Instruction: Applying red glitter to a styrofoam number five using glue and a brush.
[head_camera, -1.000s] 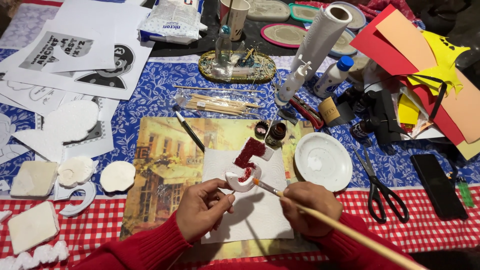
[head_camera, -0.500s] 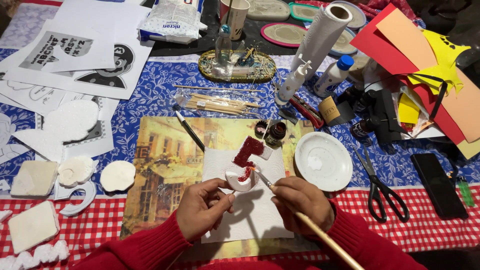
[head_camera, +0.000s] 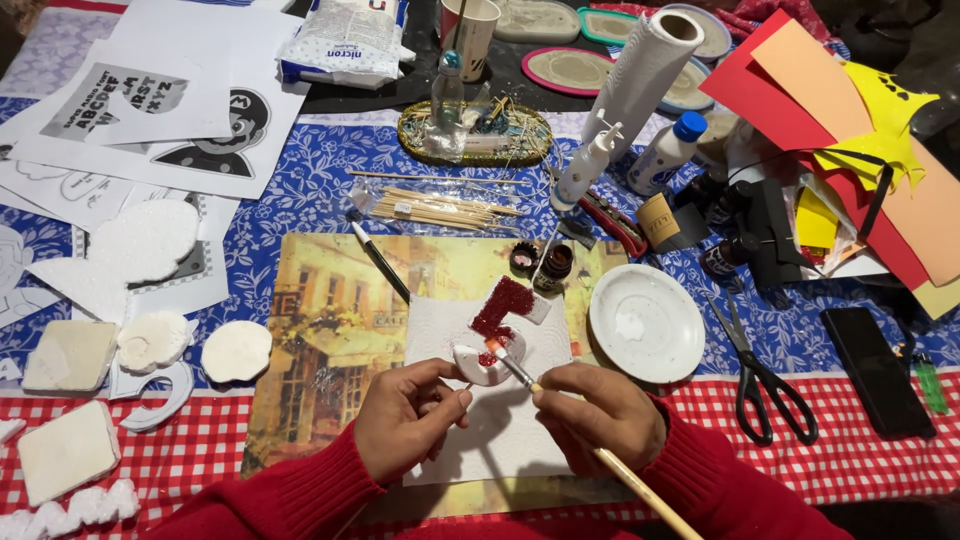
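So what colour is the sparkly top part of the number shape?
Dark glittery red on the foam number; its lower curve is white. The head view shows it best.

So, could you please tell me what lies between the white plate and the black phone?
In the head view, black-handled scissors lie between the white plate and black phone.

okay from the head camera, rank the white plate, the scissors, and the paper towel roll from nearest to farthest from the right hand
From the right hand:
1. White plate, just above it and a bit to the right.
2. Scissors, farther right on the tablecloth.
3. Paper towel roll, far up at the back of the table.
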